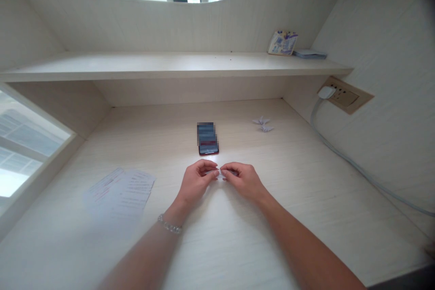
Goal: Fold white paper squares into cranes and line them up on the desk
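Both my hands meet over the middle of the pale desk (217, 240), pinching a small piece of folded white paper (220, 175) between them. My left hand (198, 180), with a bracelet (169, 224) on its wrist, is closed on the paper's left side. From the other side my right hand (243, 178) grips it with thumb and fingers. Most of the paper is hidden by the fingers, so its shape does not show. Just beyond the hands lies a phone (208, 138), its screen blurred out. Two small folded paper cranes (265, 128) rest farther back on the right.
Sheets of paper with writing (131, 190) lie at the left. A shelf (176, 62) spans the back, bearing a colourful packet (282, 42) and a flat stack (310, 54). On the right wall, a charger (326, 92) sits in a socket (348, 96), its cable (360, 171) trailing along the desk's side.
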A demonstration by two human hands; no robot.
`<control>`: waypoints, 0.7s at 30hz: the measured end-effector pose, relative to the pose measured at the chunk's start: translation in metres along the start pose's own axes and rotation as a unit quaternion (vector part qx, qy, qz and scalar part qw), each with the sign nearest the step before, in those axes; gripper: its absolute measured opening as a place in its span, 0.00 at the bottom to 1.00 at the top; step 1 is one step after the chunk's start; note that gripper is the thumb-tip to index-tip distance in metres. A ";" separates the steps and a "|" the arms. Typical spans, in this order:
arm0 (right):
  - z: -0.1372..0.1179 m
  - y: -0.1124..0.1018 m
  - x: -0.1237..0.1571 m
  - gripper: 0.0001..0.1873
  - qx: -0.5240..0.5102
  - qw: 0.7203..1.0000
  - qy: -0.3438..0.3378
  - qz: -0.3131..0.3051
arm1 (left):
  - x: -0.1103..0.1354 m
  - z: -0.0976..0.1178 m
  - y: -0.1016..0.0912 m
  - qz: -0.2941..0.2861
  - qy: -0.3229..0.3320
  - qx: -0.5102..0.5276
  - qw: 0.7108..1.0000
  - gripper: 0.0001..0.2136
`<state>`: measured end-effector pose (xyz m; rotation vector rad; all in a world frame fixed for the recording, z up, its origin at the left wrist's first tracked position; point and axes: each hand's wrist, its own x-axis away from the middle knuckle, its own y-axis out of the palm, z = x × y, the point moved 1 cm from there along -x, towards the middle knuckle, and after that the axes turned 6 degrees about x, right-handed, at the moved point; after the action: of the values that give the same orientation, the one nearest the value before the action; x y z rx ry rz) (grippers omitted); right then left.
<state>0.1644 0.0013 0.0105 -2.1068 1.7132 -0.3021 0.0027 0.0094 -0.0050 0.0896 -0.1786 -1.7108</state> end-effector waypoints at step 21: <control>0.003 0.000 -0.002 0.09 -0.003 1.000 0.019 0.005 | 0.001 -0.002 -0.001 0.004 0.016 -0.064 0.998 0.10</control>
<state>0.1653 0.0041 0.0084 -2.1080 1.7481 -0.3378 0.0017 0.0085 -0.0068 0.0222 -0.0447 -1.7074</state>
